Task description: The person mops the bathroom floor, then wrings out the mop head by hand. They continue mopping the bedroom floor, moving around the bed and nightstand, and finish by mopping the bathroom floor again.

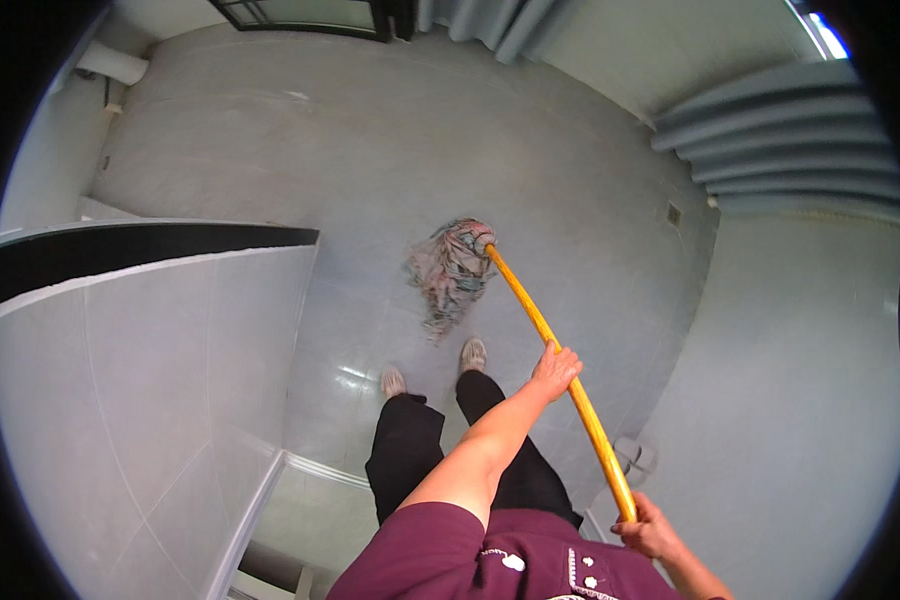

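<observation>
- Here, a mop [530, 310] with a yellow handle and a frayed, pinkish rag head lies on the grey floor [370, 150] at twelve o'clock from the feet.
- Left hand [555, 370] grips mid-handle; right hand [648, 528] wraps its top end.
- A tiled wall [140, 380] stands at nine o'clock, curtains [790, 140] at two.

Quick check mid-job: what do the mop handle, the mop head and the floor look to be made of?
Mop handle: probably wood, painted or varnished glossy orange-yellow; could be coated metal. Mop head: limp cloth strips or yarn, faded pinkish grey, spread in a tangle. Floor: large pale grey tiles, likely ceramic or stone, smooth, with a shiny reflection near the feet.
</observation>
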Action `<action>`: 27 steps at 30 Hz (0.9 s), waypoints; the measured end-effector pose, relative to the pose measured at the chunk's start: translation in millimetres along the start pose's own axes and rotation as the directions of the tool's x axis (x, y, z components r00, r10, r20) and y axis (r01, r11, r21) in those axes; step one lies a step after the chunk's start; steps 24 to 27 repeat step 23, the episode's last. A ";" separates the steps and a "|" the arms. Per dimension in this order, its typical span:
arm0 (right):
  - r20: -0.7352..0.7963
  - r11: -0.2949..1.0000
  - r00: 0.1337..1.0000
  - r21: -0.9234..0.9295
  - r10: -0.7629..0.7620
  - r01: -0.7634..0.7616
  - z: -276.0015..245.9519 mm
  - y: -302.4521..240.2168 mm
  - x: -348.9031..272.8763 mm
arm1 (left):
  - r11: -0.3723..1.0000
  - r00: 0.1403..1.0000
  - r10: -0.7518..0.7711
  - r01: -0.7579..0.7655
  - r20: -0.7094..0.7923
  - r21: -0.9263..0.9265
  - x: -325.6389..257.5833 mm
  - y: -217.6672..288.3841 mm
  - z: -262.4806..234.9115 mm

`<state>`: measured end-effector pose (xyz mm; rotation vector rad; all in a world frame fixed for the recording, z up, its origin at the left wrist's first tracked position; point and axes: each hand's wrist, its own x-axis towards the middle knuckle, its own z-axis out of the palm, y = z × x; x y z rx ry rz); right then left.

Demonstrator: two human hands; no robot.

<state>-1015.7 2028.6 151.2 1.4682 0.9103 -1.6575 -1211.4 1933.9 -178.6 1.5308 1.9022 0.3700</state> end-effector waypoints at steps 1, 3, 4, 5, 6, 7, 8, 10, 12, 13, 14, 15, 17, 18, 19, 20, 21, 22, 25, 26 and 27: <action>0.000 0.998 0.999 -0.043 -0.040 0.040 -5.7 -0.9 12.0 | 0.999 1.000 0.003 -0.003 0.016 0.052 11.3 -7.9 -7.6; -0.027 0.983 0.995 -0.164 -0.091 0.086 -27.4 -35.9 30.7 | 0.991 0.993 0.024 -0.008 -0.117 0.130 51.3 -30.9 -25.9; 0.001 0.972 0.994 -0.209 -0.107 0.105 -26.5 -44.3 44.4 | 0.987 0.989 0.017 0.007 -0.146 0.159 50.8 -48.3 -30.0; 0.019 0.960 0.992 -0.252 -0.123 0.123 -27.2 -54.8 56.3 | 0.983 0.984 0.018 0.015 -0.179 0.181 53.6 -62.6 -38.8; 0.038 0.944 0.990 -0.297 -0.136 0.141 -27.1 -67.3 65.0 | 0.979 0.977 0.018 0.026 -0.211 0.203 55.1 -78.5 -48.2; 0.035 0.934 0.992 -0.335 -0.122 0.126 -21.6 -86.9 68.3 | 0.977 0.990 0.026 0.004 -0.139 0.213 58.3 -91.3 -65.5; 0.043 0.912 0.989 -0.384 -0.141 0.146 -15.7 -107.1 72.4 | 0.974 0.991 -0.002 0.032 -0.133 0.224 59.6 -107.3 -77.7; 0.038 0.850 0.984 -0.499 -0.171 0.167 -2.4 -142.8 73.7 | 0.971 0.988 -0.059 0.090 -0.144 0.220 62.9 -130.5 -96.2; 0.048 0.751 0.982 -0.637 -0.183 0.171 -11.3 -201.5 82.5 | 0.953 0.981 -0.114 0.153 -0.158 0.263 87.5 -159.0 -133.8; 0.076 0.683 0.972 -0.700 -0.221 0.210 -18.8 -223.8 92.4 | 0.934 0.976 -0.150 0.191 -0.156 0.300 98.2 -172.9 -151.5; 0.107 0.605 0.961 -0.758 -0.253 0.244 -16.4 -240.9 101.3 | 0.914 0.969 -0.190 0.233 -0.156 0.333 97.9 -188.8 -161.2; 0.139 0.524 0.945 -0.804 -0.295 0.282 -11.8 -259.8 108.0 | 0.915 0.950 -0.233 0.286 -0.206 0.285 96.7 -206.4 -171.3; 0.134 0.432 0.905 -0.844 -0.404 0.317 46.7 -249.0 127.5 | 0.929 0.929 -0.273 0.321 -0.249 0.182 45.2 -250.1 -175.1; 0.119 0.346 0.880 -0.889 -0.459 0.300 33.6 -263.0 123.0 | 0.901 0.829 -0.429 0.422 -0.359 -0.101 61.5 -241.4 -180.8; 0.069 0.311 0.862 -0.916 -0.502 0.254 23.3 -273.2 126.2 | 0.812 0.704 -0.579 0.456 -0.411 -0.363 74.9 -236.9 -197.5; -0.005 0.301 0.864 -0.938 -0.504 0.171 11.3 -280.6 122.2 | 0.676 0.572 -0.715 0.422 -0.402 -0.604 94.1 -233.3 -208.7; -0.087 0.299 0.858 -0.951 -0.507 0.080 -2.2 -284.2 115.4 | 0.486 0.494 -0.833 0.442 -0.248 -0.753 123.1 -237.1 -201.5; -0.112 0.269 0.857 -0.963 -0.504 0.032 0.5 -285.9 113.2 | 0.248 0.369 -0.927 0.468 -0.067 -0.848 122.2 -259.4 -181.1; -0.134 0.245 0.892 -0.969 -0.431 -0.028 6.6 -284.8 119.7 | -0.014 0.228 -0.964 0.459 0.133 -0.889 112.2 -289.9 -149.3; -0.134 0.245 0.892 -0.969 -0.431 -0.028 6.6 -284.8 119.7 | -0.014 0.228 -0.964 0.459 0.133 -0.889 112.2 -289.9 -149.3; -0.134 0.245 0.892 -0.969 -0.431 -0.028 6.6 -284.8 119.7 | -0.014 0.228 -0.964 0.459 0.133 -0.889 112.2 -289.9 -149.3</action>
